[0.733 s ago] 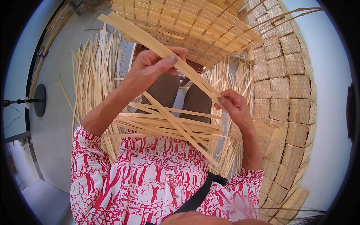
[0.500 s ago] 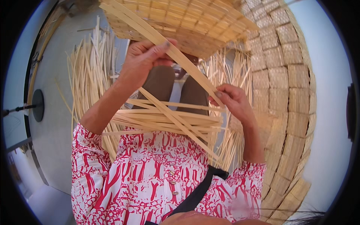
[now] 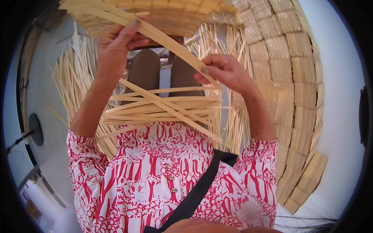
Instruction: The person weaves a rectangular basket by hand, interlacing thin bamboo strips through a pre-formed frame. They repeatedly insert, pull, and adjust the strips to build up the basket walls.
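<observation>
So both hands are busy here, one on each stretch of the same long, flat, pale-tan wooden-looking strips (image 3: 167,43). Looks like at least two laid along each other, slanting from 10 o'clock down toward 4.

The left hand (image 3: 118,46), up around 10–11 o'clock, has them pinched: thumb flat on the near face, the other fingers curled behind, a few poking out under the lower edge. Past that grip the ends spread a bit toward 10 o'clock. The right hand (image 3: 225,72), at about 1 o'clock, pinches near the other end, thumb on top, with a short tip sticking out on its 4 o'clock side.

Behind the strips at 12 o'clock there's a blurry yellowish woven panel (image 3: 178,23). More loose tan strips (image 3: 163,108) lie crisscrossed over the lap in the middle, just below the brown-trousered knees (image 3: 143,70). Another heap of pale thin strips (image 3: 72,73) sits at 10 o'clock, and straw-coloured squarish woven pieces (image 3: 303,70) line up down the 1-to-4 side.
</observation>
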A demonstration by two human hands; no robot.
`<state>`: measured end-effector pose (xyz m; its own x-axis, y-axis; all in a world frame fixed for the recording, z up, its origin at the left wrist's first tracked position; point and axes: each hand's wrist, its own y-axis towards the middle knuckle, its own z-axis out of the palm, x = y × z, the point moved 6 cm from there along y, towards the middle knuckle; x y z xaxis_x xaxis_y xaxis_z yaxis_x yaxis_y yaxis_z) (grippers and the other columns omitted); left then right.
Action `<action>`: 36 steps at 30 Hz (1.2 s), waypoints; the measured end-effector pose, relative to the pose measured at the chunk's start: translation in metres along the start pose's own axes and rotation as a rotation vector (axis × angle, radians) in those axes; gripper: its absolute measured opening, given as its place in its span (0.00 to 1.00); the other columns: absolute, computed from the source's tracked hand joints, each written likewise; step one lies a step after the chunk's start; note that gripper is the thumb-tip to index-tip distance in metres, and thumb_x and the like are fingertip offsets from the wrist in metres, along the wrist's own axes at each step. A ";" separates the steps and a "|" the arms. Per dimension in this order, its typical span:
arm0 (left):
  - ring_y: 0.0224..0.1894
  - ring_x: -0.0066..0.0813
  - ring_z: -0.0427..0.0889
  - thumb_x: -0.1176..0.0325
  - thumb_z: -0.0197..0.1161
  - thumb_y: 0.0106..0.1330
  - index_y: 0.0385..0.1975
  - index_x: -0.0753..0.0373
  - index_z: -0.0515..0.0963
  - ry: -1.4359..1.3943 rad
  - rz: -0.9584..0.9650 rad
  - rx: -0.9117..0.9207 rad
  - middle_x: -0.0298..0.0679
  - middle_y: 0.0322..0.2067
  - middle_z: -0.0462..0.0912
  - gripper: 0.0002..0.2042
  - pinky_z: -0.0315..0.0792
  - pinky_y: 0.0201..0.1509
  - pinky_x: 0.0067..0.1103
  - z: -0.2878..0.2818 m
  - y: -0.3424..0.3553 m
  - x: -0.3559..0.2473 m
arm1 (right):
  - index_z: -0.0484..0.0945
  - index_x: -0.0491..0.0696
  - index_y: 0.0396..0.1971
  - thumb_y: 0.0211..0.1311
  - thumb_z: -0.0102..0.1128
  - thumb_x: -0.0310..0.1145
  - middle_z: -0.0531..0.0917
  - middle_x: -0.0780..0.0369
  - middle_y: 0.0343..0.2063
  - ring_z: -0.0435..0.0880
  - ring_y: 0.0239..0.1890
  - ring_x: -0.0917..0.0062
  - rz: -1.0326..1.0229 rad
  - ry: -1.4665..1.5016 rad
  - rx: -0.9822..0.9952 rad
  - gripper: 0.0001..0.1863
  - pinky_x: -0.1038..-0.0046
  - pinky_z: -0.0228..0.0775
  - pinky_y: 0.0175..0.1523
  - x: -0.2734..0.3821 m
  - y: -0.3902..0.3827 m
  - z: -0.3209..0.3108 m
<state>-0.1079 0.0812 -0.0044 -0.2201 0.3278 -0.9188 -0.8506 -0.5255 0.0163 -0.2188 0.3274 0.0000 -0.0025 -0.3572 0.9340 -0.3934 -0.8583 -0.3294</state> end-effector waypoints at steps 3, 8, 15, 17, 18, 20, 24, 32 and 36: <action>0.37 0.25 0.86 0.65 0.63 0.68 0.48 0.65 0.81 -0.084 -0.006 0.025 0.37 0.37 0.86 0.13 0.81 0.39 0.17 -0.001 0.000 0.013 | 0.79 0.39 0.42 0.68 0.54 0.30 0.88 0.59 0.31 0.87 0.36 0.80 -0.034 -0.269 -0.096 0.11 0.77 0.78 0.44 -0.005 -0.008 -0.004; 0.38 0.23 0.85 0.63 0.62 0.69 0.46 0.66 0.82 -0.175 -0.091 0.127 0.39 0.37 0.86 0.14 0.81 0.40 0.17 0.021 -0.011 0.011 | 0.78 0.37 0.43 0.70 0.53 0.27 0.86 0.58 0.36 0.86 0.38 0.78 0.046 -0.063 -0.067 0.10 0.76 0.79 0.47 -0.008 -0.023 -0.001; 0.37 0.19 0.85 0.60 0.61 0.70 0.46 0.65 0.83 -0.164 -0.015 0.169 0.39 0.37 0.86 0.15 0.81 0.41 0.15 0.020 -0.017 0.000 | 0.78 0.37 0.43 0.71 0.53 0.27 0.86 0.59 0.35 0.86 0.38 0.78 -0.015 -0.145 -0.086 0.09 0.76 0.79 0.46 -0.002 -0.027 -0.005; 0.38 0.20 0.85 0.60 0.61 0.71 0.46 0.65 0.83 -0.164 -0.020 0.198 0.39 0.37 0.86 0.15 0.81 0.42 0.15 0.020 -0.016 0.001 | 0.78 0.37 0.43 0.71 0.53 0.26 0.86 0.59 0.34 0.86 0.38 0.78 -0.058 -0.213 -0.143 0.09 0.76 0.79 0.46 -0.001 -0.029 -0.006; 0.39 0.21 0.85 0.60 0.60 0.71 0.46 0.65 0.83 -0.155 -0.024 0.220 0.40 0.37 0.87 0.15 0.81 0.42 0.16 0.020 -0.017 0.002 | 0.79 0.38 0.42 0.71 0.54 0.26 0.86 0.60 0.33 0.86 0.37 0.78 -0.086 -0.259 -0.196 0.08 0.76 0.78 0.45 0.000 -0.032 -0.007; 0.41 0.23 0.86 0.60 0.59 0.72 0.47 0.65 0.82 -0.133 -0.029 0.261 0.40 0.38 0.87 0.15 0.81 0.43 0.16 0.021 -0.017 -0.001 | 0.79 0.37 0.42 0.70 0.53 0.25 0.85 0.60 0.33 0.86 0.39 0.77 -0.151 -0.383 -0.224 0.08 0.76 0.80 0.47 0.001 -0.037 -0.010; 0.44 0.24 0.85 0.61 0.57 0.73 0.48 0.65 0.82 -0.164 -0.025 0.364 0.41 0.40 0.86 0.15 0.80 0.45 0.17 0.018 -0.023 -0.004 | 0.79 0.36 0.40 0.70 0.52 0.23 0.84 0.60 0.34 0.86 0.39 0.77 -0.218 -0.590 -0.249 0.08 0.75 0.80 0.48 0.010 -0.043 -0.002; 0.56 0.32 0.78 0.49 0.71 0.60 0.63 0.61 0.68 0.513 0.671 -0.248 0.45 0.54 0.79 0.35 0.72 0.60 0.27 -0.075 0.046 -0.152 | 0.76 0.42 0.38 0.72 0.49 0.26 0.84 0.58 0.35 0.84 0.38 0.73 -0.635 -0.481 -0.958 0.06 0.73 0.79 0.46 0.003 -0.110 -0.046; 0.57 0.39 0.75 0.44 0.75 0.52 0.68 0.61 0.60 0.739 0.591 -0.270 0.49 0.52 0.76 0.47 0.69 0.61 0.29 -0.138 0.124 -0.185 | 0.69 0.42 0.48 0.74 0.49 0.33 0.80 0.54 0.44 0.82 0.47 0.69 -0.628 0.003 -1.042 0.11 0.68 0.78 0.54 -0.028 -0.095 -0.080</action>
<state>-0.1066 -0.1525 0.1128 -0.1429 -0.5710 -0.8084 -0.5418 -0.6384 0.5467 -0.2552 0.4486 0.0167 0.4523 0.0159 0.8917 -0.8770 -0.1739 0.4479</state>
